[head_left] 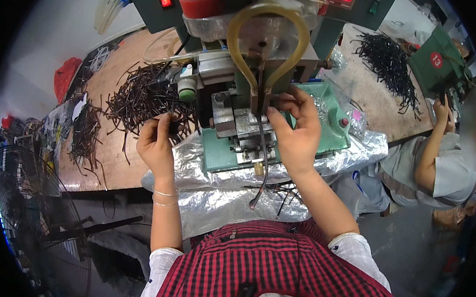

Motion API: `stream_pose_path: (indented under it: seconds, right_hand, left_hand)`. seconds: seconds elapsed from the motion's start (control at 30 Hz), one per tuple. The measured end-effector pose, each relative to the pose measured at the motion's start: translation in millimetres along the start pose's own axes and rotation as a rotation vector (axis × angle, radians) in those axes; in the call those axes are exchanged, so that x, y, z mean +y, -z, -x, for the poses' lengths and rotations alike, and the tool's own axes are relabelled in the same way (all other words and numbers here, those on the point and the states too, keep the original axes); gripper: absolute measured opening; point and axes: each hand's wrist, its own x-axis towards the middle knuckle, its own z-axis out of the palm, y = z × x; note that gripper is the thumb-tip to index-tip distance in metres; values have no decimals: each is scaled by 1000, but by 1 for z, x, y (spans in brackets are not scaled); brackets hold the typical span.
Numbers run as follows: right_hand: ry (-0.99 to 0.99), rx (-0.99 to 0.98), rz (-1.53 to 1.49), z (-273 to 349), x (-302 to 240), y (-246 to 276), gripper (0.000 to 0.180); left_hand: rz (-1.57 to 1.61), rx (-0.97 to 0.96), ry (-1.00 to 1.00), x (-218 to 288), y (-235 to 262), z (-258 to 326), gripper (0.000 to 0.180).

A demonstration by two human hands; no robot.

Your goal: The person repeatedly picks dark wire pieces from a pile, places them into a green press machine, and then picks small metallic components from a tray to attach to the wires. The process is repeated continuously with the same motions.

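A small bench press [242, 122] with metal clamps stands in front of me. A thin dark strip [263, 155] with a curved, rounded lower end, like a spectacle temple, hangs from its front. My right hand [298, 133] is at the press's right side, thumb and fingers curled close to the clamp. Whatever lies between its fingertips is too small to make out. To the left, my left hand [156, 139] is closed in a pinch at the near edge of a heap of dark strips [144, 98]. What those fingers hold is hard to see against the heap.
A green tray [335, 135] with small shiny parts adjoins the press. Silver foil [194, 170] covers the table's front edge, with several strips [284, 194] on it. Another strip pile [385, 65] lies at far right, near a co-worker's hand [441, 113]. A yellowish hose [235, 41] loops overhead.
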Motion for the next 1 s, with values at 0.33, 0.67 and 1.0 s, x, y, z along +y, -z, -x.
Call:
stream_pose_path:
  seconds: [0.33, 0.67, 1.0]
  right_hand:
    - [-59, -302, 59, 8, -62, 13, 65]
    - [-85, -110, 770, 7, 51, 126, 34]
    - [48, -17, 979, -5, 42, 136, 15]
  left_hand:
    - [-198, -403, -881, 92, -42, 36, 28]
    - [-197, -474, -1117, 72, -88, 38, 29]
    - [-208, -475, -1114, 71, -88, 37, 29]
